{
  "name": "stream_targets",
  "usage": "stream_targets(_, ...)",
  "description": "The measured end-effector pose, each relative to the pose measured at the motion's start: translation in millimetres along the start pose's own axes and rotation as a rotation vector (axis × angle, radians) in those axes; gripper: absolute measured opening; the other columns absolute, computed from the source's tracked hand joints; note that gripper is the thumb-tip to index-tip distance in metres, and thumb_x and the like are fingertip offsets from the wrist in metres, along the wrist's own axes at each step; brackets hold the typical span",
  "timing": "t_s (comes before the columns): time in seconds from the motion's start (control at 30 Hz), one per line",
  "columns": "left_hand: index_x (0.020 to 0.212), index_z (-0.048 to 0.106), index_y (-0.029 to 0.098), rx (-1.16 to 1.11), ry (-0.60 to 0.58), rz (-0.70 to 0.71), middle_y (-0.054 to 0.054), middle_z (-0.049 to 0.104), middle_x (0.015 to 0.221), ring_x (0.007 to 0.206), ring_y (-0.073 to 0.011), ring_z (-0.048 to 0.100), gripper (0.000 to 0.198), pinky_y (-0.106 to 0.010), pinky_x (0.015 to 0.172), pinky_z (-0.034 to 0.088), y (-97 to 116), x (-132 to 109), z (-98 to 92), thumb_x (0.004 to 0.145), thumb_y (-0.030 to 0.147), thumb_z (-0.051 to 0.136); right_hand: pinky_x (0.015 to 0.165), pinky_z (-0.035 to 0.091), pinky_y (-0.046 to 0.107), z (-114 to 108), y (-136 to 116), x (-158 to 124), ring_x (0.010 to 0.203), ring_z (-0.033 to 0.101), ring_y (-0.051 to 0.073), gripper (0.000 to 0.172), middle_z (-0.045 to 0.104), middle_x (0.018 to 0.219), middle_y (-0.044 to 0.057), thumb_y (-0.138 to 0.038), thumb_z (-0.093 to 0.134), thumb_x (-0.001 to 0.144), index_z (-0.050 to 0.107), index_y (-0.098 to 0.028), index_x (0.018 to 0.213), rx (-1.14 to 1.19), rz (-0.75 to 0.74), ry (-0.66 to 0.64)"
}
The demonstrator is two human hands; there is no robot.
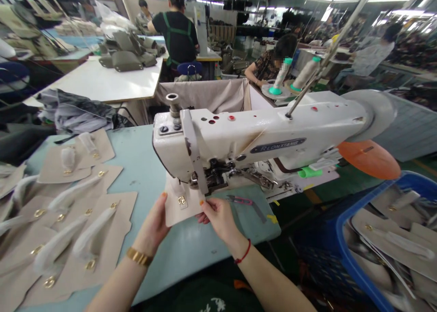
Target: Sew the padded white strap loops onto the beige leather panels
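Note:
A beige leather piece with a small gold buckle lies under the head of a white sewing machine. My left hand holds the piece's left edge with its fingers curled round it. At the right edge, my right hand pinches the same piece between thumb and fingers. Both hands sit just in front of the needle area on the light blue table.
Several beige pieces with wrapped straps and gold rings are stacked at left. Pink snips lie right of the machine base. A blue basket of finished pieces stands at right. Other people work at tables behind.

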State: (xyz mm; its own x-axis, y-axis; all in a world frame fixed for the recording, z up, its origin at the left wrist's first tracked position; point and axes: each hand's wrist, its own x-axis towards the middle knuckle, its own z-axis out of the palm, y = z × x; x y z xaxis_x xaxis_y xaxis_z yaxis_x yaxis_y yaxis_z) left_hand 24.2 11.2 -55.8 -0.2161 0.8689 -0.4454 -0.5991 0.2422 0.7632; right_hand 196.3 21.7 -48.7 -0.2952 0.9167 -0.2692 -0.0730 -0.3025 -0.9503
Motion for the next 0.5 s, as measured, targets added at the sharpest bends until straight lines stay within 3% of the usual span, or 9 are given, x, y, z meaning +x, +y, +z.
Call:
stream_targets(0.1, 0.108, 0.069, 0.025, -0.158, -0.111, -0.02, -0.007, 0.073, 0.104, 0.101, -0.0292, 0.065, 0.042, -0.04, 0.086, 0.055, -34.4, -33.5, -0.6, 0.072, 0.046, 0.075, 0.046, 0.045, 0.019, -0.2, 2.6, -3.5, 0.048, 0.061, 0.012, 0.05, 0.066, 0.061, 0.005, -0.062, 0.061, 0.077, 0.062, -0.013, 0.07, 0.03, 0.01, -0.012)
stream_targets(0.2, 0.102, 0.068, 0.02, -0.192, -0.189, 0.059, -0.007, 0.071, 0.093, 0.085, -0.0229, 0.065, 0.037, -0.034, 0.076, 0.054, -51.4, -47.8, 20.4, 0.075, 0.046, 0.072, 0.046, 0.045, 0.019, -0.5, 2.8, -5.2, 0.048, 0.061, 0.012, 0.051, 0.067, 0.06, 0.006, -0.063, 0.061, 0.077, 0.062, -0.013, 0.068, 0.021, -0.002, -0.028)
stream_targets(0.33, 0.081, 0.066, 0.015, -0.087, -0.146, 0.044, -0.001, 0.061, 0.067, 0.06, -0.0128, 0.052, 0.025, -0.027, 0.061, 0.046, -45.3, -42.3, 40.5, 0.079, 0.04, 0.07, 0.045, 0.043, 0.018, -0.7, -1.1, -7.7, 0.046, 0.059, 0.011, 0.049, 0.066, 0.058, 0.005, -0.06, 0.06, 0.079, 0.061, -0.013, 0.066, -0.029, -0.021, -0.011)
stream_targets(0.5, 0.067, 0.062, 0.014, 0.222, -0.059, 0.014, 0.002, 0.054, 0.059, 0.056, -0.0113, 0.046, 0.033, -0.025, 0.054, 0.036, -39.9, -36.2, 23.4, 0.075, 0.043, 0.073, 0.046, 0.043, 0.018, -1.5, -2.4, -11.1, 0.046, 0.058, 0.01, 0.04, 0.066, 0.059, 0.003, -0.051, 0.059, 0.083, 0.061, -0.013, 0.07, -0.062, -0.038, 0.002)
